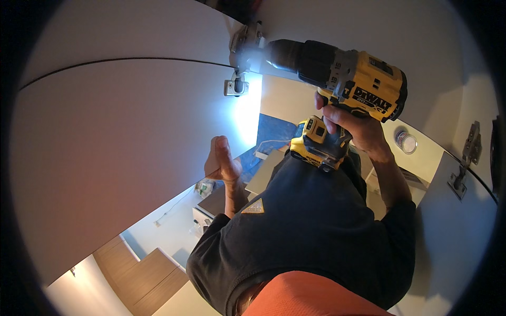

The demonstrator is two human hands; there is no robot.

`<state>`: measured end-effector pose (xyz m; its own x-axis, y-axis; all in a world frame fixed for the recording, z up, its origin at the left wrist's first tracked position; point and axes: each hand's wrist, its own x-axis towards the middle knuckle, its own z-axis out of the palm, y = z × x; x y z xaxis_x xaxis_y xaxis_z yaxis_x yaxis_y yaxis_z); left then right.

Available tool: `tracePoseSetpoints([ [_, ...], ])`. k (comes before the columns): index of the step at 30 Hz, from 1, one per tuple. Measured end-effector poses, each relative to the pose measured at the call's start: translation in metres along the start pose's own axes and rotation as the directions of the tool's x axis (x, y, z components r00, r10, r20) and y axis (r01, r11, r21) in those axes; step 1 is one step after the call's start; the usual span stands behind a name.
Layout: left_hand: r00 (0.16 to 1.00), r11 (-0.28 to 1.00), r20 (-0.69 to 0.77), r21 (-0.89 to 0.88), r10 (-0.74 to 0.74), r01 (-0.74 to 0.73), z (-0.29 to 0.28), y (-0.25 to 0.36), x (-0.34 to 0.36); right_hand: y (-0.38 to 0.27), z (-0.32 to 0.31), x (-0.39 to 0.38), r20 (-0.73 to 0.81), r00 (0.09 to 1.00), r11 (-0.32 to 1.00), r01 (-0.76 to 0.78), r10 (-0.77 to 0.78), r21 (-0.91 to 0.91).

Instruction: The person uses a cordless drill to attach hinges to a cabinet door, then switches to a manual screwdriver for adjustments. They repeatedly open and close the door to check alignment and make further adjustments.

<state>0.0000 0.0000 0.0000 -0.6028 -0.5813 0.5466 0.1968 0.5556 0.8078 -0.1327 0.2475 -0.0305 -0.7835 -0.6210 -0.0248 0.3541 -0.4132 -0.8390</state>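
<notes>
My right hand [354, 126] is wrapped round the grip of a yellow and black cordless drill [363, 79]. The drill's nose points left at a metal cabinet hinge [245, 45], and its light shines bright on the wood edge there; whether the bit touches a screw I cannot tell. My left hand [226, 160] presses against the edge of a large pale cabinet door [121, 126], thumb up on its face, the other fingers hidden behind it. A hinge cup [236, 87] is set in that door's upper corner.
Another hinge [466, 158] joins a second door [453, 231] to the cabinet at the right. A small round tub [406, 142] stands beyond my right wrist. Below lie a blue sheet [274, 131], a white cable and brown wooden steps [142, 279].
</notes>
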Motion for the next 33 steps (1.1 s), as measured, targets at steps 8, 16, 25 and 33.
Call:
tracePoseSetpoints([
  [8, 0.998, 0.997, -0.035, -0.057, -0.051, 0.049, 0.011, 0.009, 0.008, -0.005, 0.007, 0.007, -0.020, 1.000, 1.000, -0.003, 0.003, 0.014],
  [16, 0.994, 0.999, -0.103, 0.018, -0.047, 0.049, 0.009, 0.008, 0.002, -0.007, 0.006, 0.005, -0.010, 1.000, 1.000, -0.003, 0.003, -0.010],
  [25, 0.989, 0.999, -0.142, -0.005, -0.036, 0.036, 0.010, 0.002, -0.002, -0.003, 0.005, 0.003, -0.024, 1.000, 1.000, 0.019, -0.019, -0.007],
  [33, 0.992, 0.999, -0.124, -0.020, -0.038, 0.036, 0.008, 0.002, -0.004, -0.001, 0.003, 0.001, -0.021, 0.999, 0.999, 0.044, -0.044, -0.005],
])
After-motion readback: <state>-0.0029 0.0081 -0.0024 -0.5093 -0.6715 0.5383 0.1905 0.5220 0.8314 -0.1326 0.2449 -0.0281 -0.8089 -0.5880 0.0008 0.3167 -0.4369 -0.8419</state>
